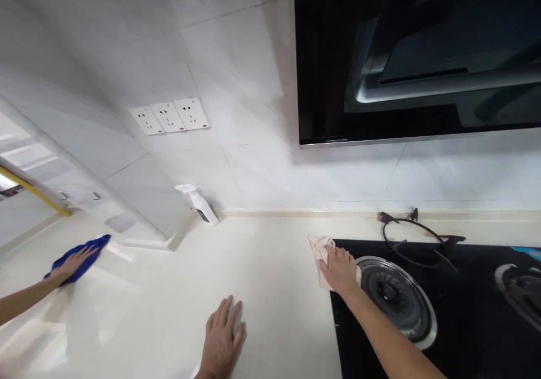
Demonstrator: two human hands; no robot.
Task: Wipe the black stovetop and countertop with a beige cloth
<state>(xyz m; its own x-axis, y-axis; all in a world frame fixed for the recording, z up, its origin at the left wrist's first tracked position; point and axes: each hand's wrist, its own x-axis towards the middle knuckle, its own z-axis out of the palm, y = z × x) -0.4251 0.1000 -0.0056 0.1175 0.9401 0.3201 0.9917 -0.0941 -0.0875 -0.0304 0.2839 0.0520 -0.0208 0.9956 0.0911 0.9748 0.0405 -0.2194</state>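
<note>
My right hand (338,267) presses a pale pink cloth (318,246) onto the left edge of the black glass hob (465,311), fingers curled over the cloth. It sits just left of the round steel burner (395,297). My left hand (222,334) lies flat on the cream countertop (270,266), fingers stretched out, holding nothing.
At the far left another person's hand (74,262) rests on a blue cloth (91,249). A white spray bottle (202,204) stands in the wall corner. A loose black pan support (416,238) lies behind the burner. Above are wall sockets (169,117) and a black range hood (418,58).
</note>
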